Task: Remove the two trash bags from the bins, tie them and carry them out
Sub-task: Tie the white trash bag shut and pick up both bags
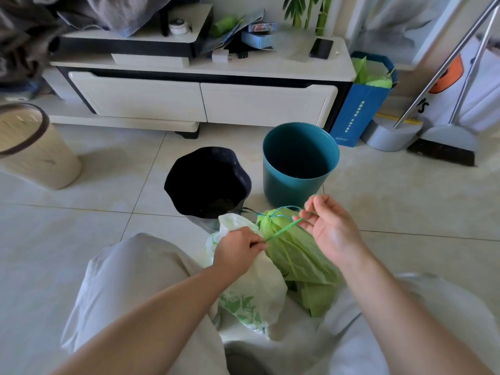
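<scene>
Fingers (254, 243) of left hand (238, 251), right hand (332, 228) tight on green drawstring (282, 230); white bag (259, 282) beside, teal bin (281, 185) beyond.

The green trash bag (297, 255) lies between the hands, its neck gathered shut. Its drawstring (281, 230) runs taut from the left hand (238, 250) to the right hand (330, 226), pinched by both. A white bag (254, 288) with green print leans under the left hand. Beyond the hands stand an empty teal bin (300, 163) and a dark bin (208, 182), both upright.

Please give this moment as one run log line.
step: tying green bag | left hand: pinches drawstring | right hand: holds drawstring | white bag: beside it | teal bin: no liner
</scene>
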